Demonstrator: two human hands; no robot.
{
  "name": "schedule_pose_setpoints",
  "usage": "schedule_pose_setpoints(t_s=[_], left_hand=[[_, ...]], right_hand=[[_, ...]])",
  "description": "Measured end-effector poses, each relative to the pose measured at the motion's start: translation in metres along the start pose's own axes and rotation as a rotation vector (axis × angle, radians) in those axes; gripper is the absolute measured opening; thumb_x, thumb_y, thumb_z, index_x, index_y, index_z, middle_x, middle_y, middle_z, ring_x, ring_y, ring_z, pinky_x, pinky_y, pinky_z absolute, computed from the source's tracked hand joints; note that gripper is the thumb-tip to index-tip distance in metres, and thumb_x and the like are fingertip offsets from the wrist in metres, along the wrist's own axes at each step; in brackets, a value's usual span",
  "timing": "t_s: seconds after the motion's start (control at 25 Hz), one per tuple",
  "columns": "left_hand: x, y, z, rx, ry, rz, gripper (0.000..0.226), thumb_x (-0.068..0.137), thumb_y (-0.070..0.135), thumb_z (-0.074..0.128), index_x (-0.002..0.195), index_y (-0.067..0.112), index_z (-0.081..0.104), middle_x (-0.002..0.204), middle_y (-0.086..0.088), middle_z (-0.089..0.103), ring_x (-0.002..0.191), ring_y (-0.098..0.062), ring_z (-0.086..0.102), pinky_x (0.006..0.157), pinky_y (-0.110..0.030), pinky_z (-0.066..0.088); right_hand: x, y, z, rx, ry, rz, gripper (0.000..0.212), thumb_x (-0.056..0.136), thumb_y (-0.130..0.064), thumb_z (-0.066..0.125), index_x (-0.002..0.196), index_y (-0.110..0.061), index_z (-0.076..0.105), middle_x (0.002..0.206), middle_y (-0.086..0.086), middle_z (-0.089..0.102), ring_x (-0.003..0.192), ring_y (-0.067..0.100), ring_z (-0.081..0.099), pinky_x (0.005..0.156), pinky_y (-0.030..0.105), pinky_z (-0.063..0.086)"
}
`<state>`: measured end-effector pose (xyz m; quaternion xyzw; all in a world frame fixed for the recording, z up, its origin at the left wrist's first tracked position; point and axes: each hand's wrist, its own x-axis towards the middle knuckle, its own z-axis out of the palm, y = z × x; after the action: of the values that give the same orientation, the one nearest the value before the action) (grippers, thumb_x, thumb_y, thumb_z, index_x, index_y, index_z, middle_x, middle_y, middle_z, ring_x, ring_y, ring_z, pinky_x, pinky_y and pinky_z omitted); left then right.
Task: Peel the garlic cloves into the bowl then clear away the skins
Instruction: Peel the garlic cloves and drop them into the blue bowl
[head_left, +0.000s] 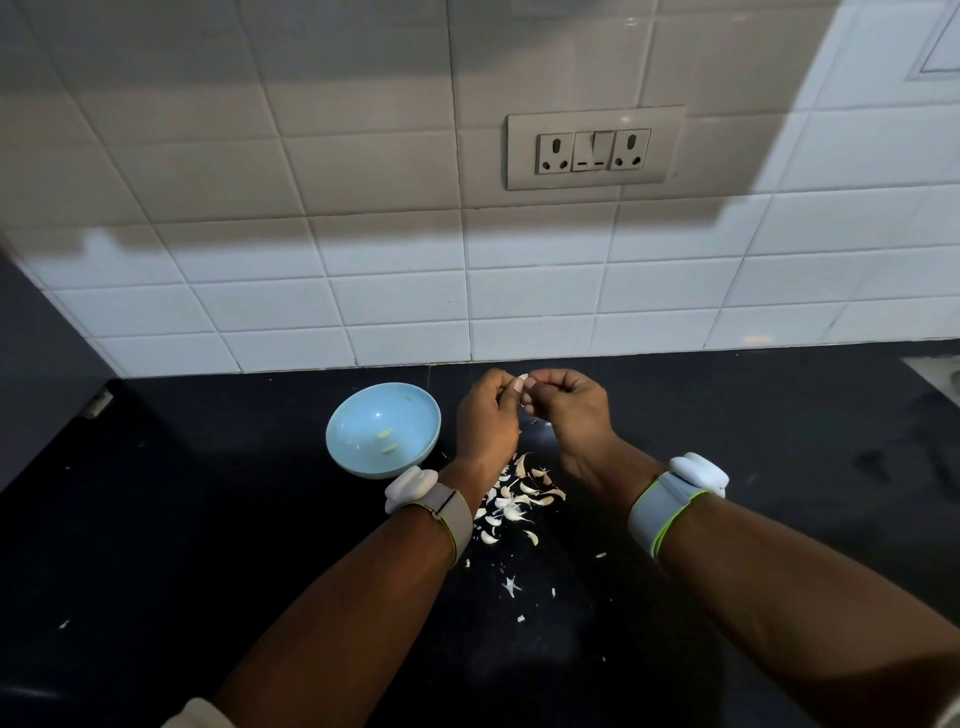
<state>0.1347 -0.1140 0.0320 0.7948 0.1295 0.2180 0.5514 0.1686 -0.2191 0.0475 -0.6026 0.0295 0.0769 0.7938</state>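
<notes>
Both hands (524, 387) are pinching one garlic clove (524, 379) beside bowl (358, 460); slippery clove risks dropping among skins (511, 501) on worktop (208, 519).

The round blue bowl (383, 429) sits on the black stone counter (208, 519), with two peeled garlic cloves (385, 439) in it. Just right of the bowl, both hands meet above the counter. The pile of papery garlic skins (511, 501) lies right of the bowl, nearer the person.
</notes>
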Motion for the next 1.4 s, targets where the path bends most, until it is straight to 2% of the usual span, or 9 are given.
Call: schedule_pose_setpoints(t_s=[0.12, 0.24, 0.4, 0.64, 0.8, 0.92, 1.2, 1.28, 1.4], left_hand=[[0.0, 0.0, -0.001, 0.025, -0.029, 0.065, 0.015, 0.101, 0.022, 0.059, 0.089, 0.018, 0.066, 0.082, 0.004, 0.07, 0.079, -0.016, 0.065, 0.074, -0.038, 0.052], [0.001, -0.005, -0.004, 0.079, -0.039, 0.137, 0.014, 0.101, 0.02, 0.059, 0.088, 0.018, 0.065, 0.083, 0.006, 0.069, 0.08, -0.013, 0.065, 0.073, -0.034, 0.05], [-0.002, -0.008, -0.007, 0.12, -0.057, 0.163, 0.018, 0.102, 0.02, 0.057, 0.086, 0.017, 0.065, 0.08, 0.006, 0.066, 0.077, -0.012, 0.061, 0.07, -0.028, 0.045], [0.0, -0.006, -0.007, 0.028, -0.08, -0.016, 0.022, 0.101, 0.028, 0.06, 0.084, 0.016, 0.068, 0.07, -0.002, 0.067, 0.056, -0.003, 0.054, 0.059, -0.025, 0.043], [0.0, -0.005, -0.003, -0.076, -0.043, -0.11, 0.021, 0.097, 0.029, 0.067, 0.083, 0.013, 0.068, 0.069, -0.005, 0.068, 0.057, -0.006, 0.055, 0.06, -0.027, 0.045], [0.003, -0.005, -0.002, -0.177, 0.005, -0.195, 0.019, 0.095, 0.026, 0.069, 0.08, 0.015, 0.068, 0.067, -0.001, 0.066, 0.06, -0.01, 0.054, 0.064, -0.031, 0.046], [0.006, -0.003, -0.008, -0.292, 0.125, -0.303, 0.026, 0.088, 0.026, 0.079, 0.072, 0.013, 0.063, 0.066, -0.002, 0.065, 0.057, -0.01, 0.052, 0.054, -0.026, 0.044], [0.008, -0.004, -0.01, -0.303, 0.082, -0.333, 0.035, 0.094, 0.038, 0.072, 0.072, 0.013, 0.059, 0.065, 0.0, 0.063, 0.056, -0.011, 0.052, 0.052, -0.027, 0.042], [0.006, 0.002, -0.011, -0.328, -0.055, -0.318, 0.038, 0.098, 0.045, 0.063, 0.092, 0.007, 0.065, 0.069, 0.001, 0.063, 0.056, -0.008, 0.054, 0.048, -0.025, 0.043]], right_hand=[[0.001, -0.002, -0.003, 0.107, -0.087, 0.104, 0.018, 0.097, -0.006, 0.066, 0.113, 0.001, 0.07, 0.082, 0.008, 0.069, 0.07, 0.013, 0.062, 0.063, 0.025, 0.051], [0.002, -0.003, -0.006, 0.132, -0.135, 0.138, 0.013, 0.094, -0.007, 0.07, 0.106, -0.001, 0.072, 0.078, 0.007, 0.069, 0.068, 0.012, 0.059, 0.062, 0.023, 0.046], [0.003, -0.005, -0.006, 0.089, -0.127, 0.089, 0.01, 0.09, 0.0, 0.073, 0.1, -0.002, 0.073, 0.076, 0.006, 0.073, 0.066, 0.013, 0.063, 0.067, 0.022, 0.053], [0.004, -0.003, -0.007, -0.057, -0.123, -0.054, 0.012, 0.089, 0.0, 0.075, 0.098, -0.007, 0.074, 0.08, 0.005, 0.074, 0.07, 0.015, 0.063, 0.07, 0.025, 0.056], [0.005, -0.001, -0.01, -0.176, -0.105, -0.174, 0.012, 0.087, -0.002, 0.078, 0.097, -0.01, 0.077, 0.087, 0.007, 0.076, 0.076, 0.012, 0.069, 0.073, 0.022, 0.056], [0.006, 0.003, -0.012, -0.239, -0.078, -0.218, 0.012, 0.085, -0.007, 0.081, 0.096, -0.01, 0.078, 0.089, 0.006, 0.078, 0.081, 0.016, 0.072, 0.079, 0.028, 0.059], [0.006, 0.006, -0.012, -0.061, -0.103, -0.176, 0.015, 0.091, -0.003, 0.073, 0.106, -0.001, 0.073, 0.094, 0.019, 0.076, 0.079, 0.018, 0.069, 0.078, 0.035, 0.056], [0.006, 0.005, -0.013, -0.058, -0.116, -0.18, 0.015, 0.092, -0.002, 0.073, 0.106, -0.001, 0.073, 0.088, 0.013, 0.075, 0.078, 0.016, 0.069, 0.075, 0.031, 0.055], [0.006, 0.004, -0.012, -0.067, -0.164, -0.198, 0.014, 0.091, -0.001, 0.073, 0.105, -0.002, 0.074, 0.086, 0.008, 0.075, 0.08, 0.016, 0.067, 0.076, 0.029, 0.054]])
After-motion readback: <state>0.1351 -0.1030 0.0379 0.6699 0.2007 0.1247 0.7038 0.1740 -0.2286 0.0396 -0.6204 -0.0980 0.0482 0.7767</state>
